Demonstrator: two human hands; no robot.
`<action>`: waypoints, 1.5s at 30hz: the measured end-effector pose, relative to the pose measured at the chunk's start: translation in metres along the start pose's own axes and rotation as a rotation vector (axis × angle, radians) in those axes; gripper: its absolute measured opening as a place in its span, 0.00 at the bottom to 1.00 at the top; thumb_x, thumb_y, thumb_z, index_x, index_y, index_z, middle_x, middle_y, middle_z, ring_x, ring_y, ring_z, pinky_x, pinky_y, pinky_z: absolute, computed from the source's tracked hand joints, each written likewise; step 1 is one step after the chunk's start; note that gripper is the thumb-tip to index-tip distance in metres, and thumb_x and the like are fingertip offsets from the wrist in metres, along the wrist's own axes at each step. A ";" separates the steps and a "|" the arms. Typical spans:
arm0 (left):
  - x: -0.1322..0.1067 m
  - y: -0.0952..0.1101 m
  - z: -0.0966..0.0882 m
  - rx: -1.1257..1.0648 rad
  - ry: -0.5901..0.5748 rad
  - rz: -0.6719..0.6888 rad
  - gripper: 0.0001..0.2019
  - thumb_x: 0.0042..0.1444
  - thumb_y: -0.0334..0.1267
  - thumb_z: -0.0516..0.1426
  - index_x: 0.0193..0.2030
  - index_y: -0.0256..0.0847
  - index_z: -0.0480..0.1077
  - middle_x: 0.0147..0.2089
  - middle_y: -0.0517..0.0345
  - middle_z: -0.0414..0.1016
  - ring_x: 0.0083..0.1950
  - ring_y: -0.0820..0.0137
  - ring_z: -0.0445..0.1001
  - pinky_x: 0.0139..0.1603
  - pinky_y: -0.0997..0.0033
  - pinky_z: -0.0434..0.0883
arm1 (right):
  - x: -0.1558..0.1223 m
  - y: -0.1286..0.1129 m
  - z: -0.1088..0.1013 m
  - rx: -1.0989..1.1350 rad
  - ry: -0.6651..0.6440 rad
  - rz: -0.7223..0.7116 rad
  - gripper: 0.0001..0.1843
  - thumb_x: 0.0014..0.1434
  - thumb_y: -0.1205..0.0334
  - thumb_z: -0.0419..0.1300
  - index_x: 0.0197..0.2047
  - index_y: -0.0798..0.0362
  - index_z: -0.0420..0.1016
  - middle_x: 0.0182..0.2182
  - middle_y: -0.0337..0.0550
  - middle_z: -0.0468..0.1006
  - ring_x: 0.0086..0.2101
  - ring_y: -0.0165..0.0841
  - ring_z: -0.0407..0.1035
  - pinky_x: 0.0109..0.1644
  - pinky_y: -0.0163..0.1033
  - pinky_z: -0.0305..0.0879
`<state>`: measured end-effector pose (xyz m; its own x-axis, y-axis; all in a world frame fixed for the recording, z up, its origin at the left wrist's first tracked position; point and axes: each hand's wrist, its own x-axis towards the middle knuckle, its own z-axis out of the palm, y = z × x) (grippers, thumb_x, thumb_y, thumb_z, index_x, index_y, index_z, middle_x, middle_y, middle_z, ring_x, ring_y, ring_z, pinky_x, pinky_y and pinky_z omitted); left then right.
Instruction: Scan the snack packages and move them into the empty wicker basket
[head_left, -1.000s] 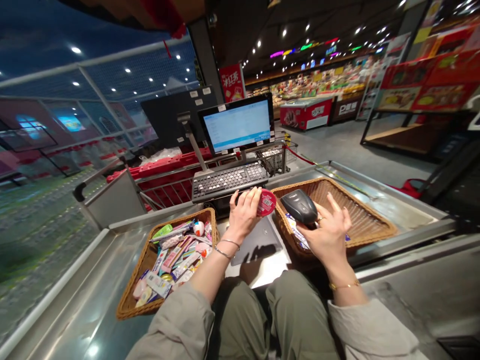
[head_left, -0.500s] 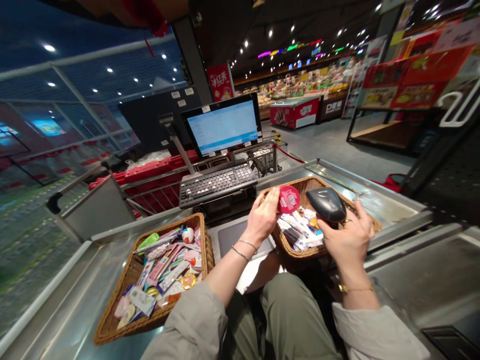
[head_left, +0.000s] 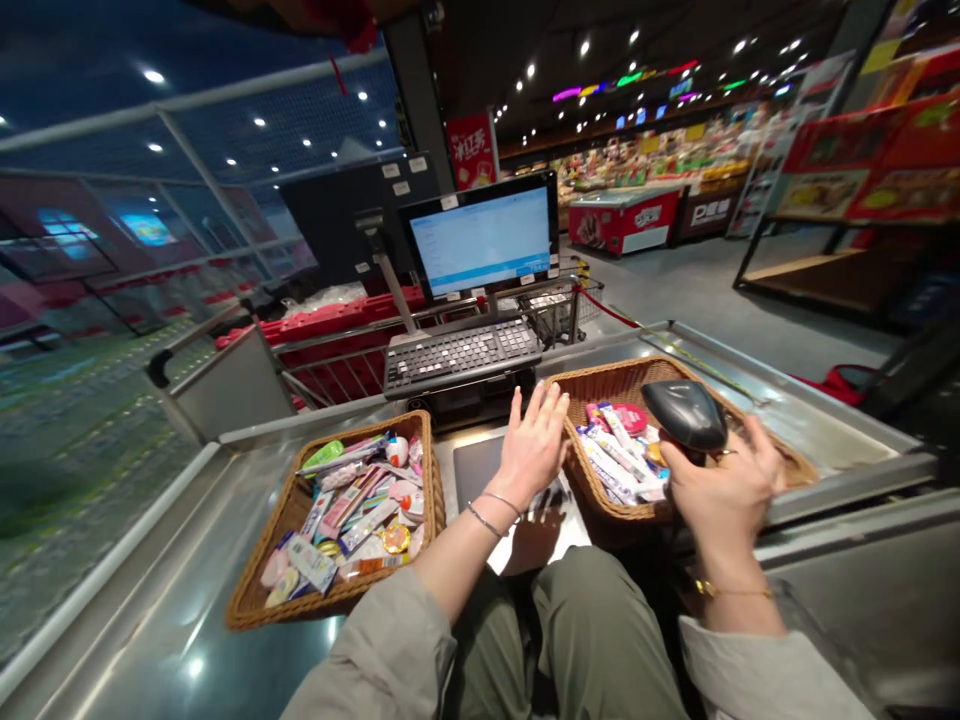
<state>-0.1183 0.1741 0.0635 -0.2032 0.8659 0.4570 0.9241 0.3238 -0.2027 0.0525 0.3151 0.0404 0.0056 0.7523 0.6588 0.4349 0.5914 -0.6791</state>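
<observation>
Above the right wicker basket point(head_left: 600, 490), my right hand point(head_left: 724, 480) grips a black barcode scanner point(head_left: 684, 414) by its handle. My left hand point(head_left: 531, 445) hangs beside that basket's left rim with its fingers stretched out and nothing in it. Inside the right basket lie several white-and-blue wrapped sweets point(head_left: 611, 455) and a round red packet point(head_left: 630, 417). To the left, a second wicker basket point(head_left: 238, 600) holds a mix of small packaged goods point(head_left: 360, 510), some of them long and thin.
A keyboard point(head_left: 465, 352) and a lit monitor point(head_left: 484, 240) stand behind the baskets. Both baskets rest on metal counters point(head_left: 180, 610), with a flat panel point(head_left: 476, 470) between them. A shopping trolley point(head_left: 562, 310) and a red freezer point(head_left: 622, 220) are farther back.
My left hand has let go of the round red packet, which now lies in the right basket. The view has turned somewhat to the left; the scanner stays in my right hand.
</observation>
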 end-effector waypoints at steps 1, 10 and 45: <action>-0.007 -0.004 -0.002 0.007 -0.009 -0.013 0.32 0.68 0.45 0.51 0.74 0.32 0.53 0.78 0.46 0.51 0.79 0.53 0.44 0.78 0.37 0.46 | -0.002 -0.005 0.002 0.026 -0.008 -0.019 0.22 0.49 0.39 0.62 0.33 0.51 0.78 0.46 0.60 0.81 0.62 0.57 0.64 0.67 0.67 0.53; -0.082 -0.065 -0.019 0.066 -0.038 -0.195 0.35 0.65 0.45 0.56 0.75 0.33 0.52 0.77 0.42 0.52 0.79 0.54 0.44 0.77 0.35 0.45 | -0.025 -0.049 0.028 0.141 -0.122 -0.196 0.18 0.51 0.40 0.63 0.31 0.46 0.77 0.43 0.55 0.82 0.62 0.60 0.64 0.65 0.70 0.53; -0.254 -0.191 -0.047 0.299 -0.458 -0.820 0.23 0.62 0.54 0.58 0.50 0.35 0.80 0.73 0.33 0.60 0.76 0.42 0.53 0.73 0.29 0.43 | -0.094 -0.118 0.080 0.278 -0.333 -0.456 0.15 0.55 0.47 0.63 0.32 0.52 0.77 0.43 0.52 0.83 0.62 0.53 0.64 0.64 0.65 0.56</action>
<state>-0.2277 -0.1255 0.0267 -0.9084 0.3739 0.1870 0.3341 0.9182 -0.2126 -0.0710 0.1977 0.0325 -0.4253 0.4305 0.7961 0.0767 0.8936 -0.4422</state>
